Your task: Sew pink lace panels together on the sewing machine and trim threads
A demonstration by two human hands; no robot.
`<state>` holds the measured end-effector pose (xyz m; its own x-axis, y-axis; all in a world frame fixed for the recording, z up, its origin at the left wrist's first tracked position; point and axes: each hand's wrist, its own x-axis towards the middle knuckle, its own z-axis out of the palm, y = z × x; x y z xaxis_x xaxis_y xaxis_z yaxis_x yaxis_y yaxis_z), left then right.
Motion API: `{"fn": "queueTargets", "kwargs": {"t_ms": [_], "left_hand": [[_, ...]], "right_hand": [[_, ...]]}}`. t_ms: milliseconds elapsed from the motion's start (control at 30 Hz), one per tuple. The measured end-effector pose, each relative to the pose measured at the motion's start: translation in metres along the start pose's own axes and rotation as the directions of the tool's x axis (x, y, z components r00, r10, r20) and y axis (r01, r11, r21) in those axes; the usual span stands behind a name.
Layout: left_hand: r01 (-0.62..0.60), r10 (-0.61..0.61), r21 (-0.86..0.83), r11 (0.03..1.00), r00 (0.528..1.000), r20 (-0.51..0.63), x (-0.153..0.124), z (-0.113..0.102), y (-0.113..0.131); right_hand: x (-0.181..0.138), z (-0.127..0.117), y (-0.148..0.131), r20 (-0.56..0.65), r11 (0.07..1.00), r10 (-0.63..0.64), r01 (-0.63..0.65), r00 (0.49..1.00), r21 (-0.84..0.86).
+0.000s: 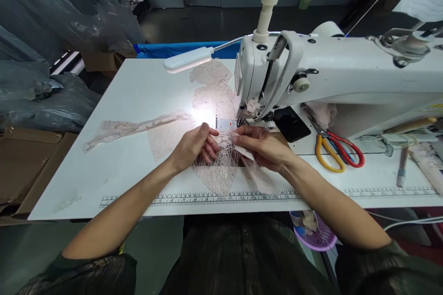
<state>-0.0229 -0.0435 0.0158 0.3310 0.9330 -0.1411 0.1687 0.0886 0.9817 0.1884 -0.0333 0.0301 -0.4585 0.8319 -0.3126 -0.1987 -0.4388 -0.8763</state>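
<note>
A piece of pale pink lace [217, 173] lies on the white sewing table [131, 101] in front of the white sewing machine [328, 73]. My left hand [194, 147] rests on the lace with its fingers curled, pinching the lace edge close to the needle plate [226, 124]. My right hand [265, 147] is closed on the lace edge together with a small white strip [242, 150], just right of the presser foot. More lace [138, 129] trails off to the left, and another piece [211, 76] lies behind the machine lamp's glare.
Yellow and red handled scissors [337, 150] lie right of the machine bed, beside a black phone [290, 123]. A white lamp [188, 60] on a flexible arm lights the needle area. Printed rulers [207, 199] run along the table's front edge. A purple basket [316, 235] hangs below.
</note>
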Motion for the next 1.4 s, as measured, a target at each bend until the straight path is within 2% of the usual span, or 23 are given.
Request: {"fn": "queueTargets", "kwargs": {"t_ms": [33, 100, 167, 200, 267, 333, 433, 500, 567, 667, 833, 900, 1033, 1267, 1400], "left_hand": [[0.064, -0.061, -0.07, 0.996, 0.997, 0.047, 0.0, -0.003, 0.0], [0.151, -0.145, -0.074, 0.986, 0.986, 0.087, -0.001, -0.008, -0.001], [0.207, -0.208, 0.037, 0.978, 0.977, 0.048, -0.003, -0.009, 0.001], [0.223, -0.225, 0.091, 0.971, 0.974, 0.015, -0.004, -0.008, 0.002], [0.225, -0.223, 0.145, 0.963, 0.974, -0.035, -0.005, -0.006, 0.004], [0.201, -0.192, 0.153, 0.968, 0.979, -0.072, -0.003, -0.004, 0.004], [0.189, -0.161, 0.193, 0.963, 0.975, -0.15, 0.003, -0.005, 0.002], [0.201, -0.162, 0.223, 0.954, 0.97, -0.18, 0.007, -0.008, 0.0], [0.205, -0.164, 0.255, 0.945, 0.971, -0.174, 0.008, -0.01, 0.0], [0.174, -0.14, 0.323, 0.93, 0.982, -0.124, 0.007, -0.011, 0.0], [0.159, -0.114, 0.398, 0.903, 0.984, -0.135, 0.005, -0.009, 0.002], [0.159, -0.11, 0.397, 0.904, 0.983, -0.144, 0.006, -0.007, 0.003], [0.171, -0.115, 0.396, 0.902, 0.98, -0.161, 0.008, -0.007, 0.001], [0.192, -0.133, 0.41, 0.892, 0.977, -0.169, 0.008, -0.009, -0.001], [0.191, -0.13, 0.442, 0.876, 0.978, -0.166, 0.006, -0.008, 0.003]], "right_hand": [[0.003, 0.006, 0.001, 0.046, 0.999, -0.007, 0.006, 0.999, 0.033], [0.008, 0.009, 0.002, 0.124, 1.0, -0.027, 0.027, 0.992, 0.002], [0.008, -0.001, 0.004, 0.118, 0.976, -0.07, 0.092, 0.991, -0.196], [0.007, -0.009, 0.005, 0.091, 0.928, -0.104, 0.13, 0.99, -0.349], [0.003, -0.025, 0.006, 0.048, 0.719, -0.201, 0.181, 0.978, -0.671], [0.0, -0.038, 0.006, 0.085, 0.433, -0.305, 0.217, 0.949, -0.875], [0.0, -0.044, 0.01, 0.27, 0.107, -0.42, 0.342, 0.866, -0.933], [0.003, -0.044, 0.016, 0.386, -0.034, -0.441, 0.414, 0.811, -0.91], [0.008, -0.045, 0.024, 0.44, -0.121, -0.449, 0.435, 0.778, -0.892], [0.011, -0.049, 0.037, 0.426, -0.13, -0.5, 0.421, 0.754, -0.898], [0.007, -0.051, 0.041, 0.369, -0.018, -0.538, 0.428, 0.757, -0.904], [0.005, -0.049, 0.038, 0.386, -0.039, -0.509, 0.427, 0.769, -0.903], [0.003, -0.046, 0.034, 0.451, -0.143, -0.419, 0.433, 0.788, -0.89], [0.007, -0.051, 0.033, 0.411, -0.088, -0.41, 0.413, 0.815, -0.907], [0.004, -0.048, 0.035, 0.393, -0.09, -0.427, 0.394, 0.814, -0.915]]}}
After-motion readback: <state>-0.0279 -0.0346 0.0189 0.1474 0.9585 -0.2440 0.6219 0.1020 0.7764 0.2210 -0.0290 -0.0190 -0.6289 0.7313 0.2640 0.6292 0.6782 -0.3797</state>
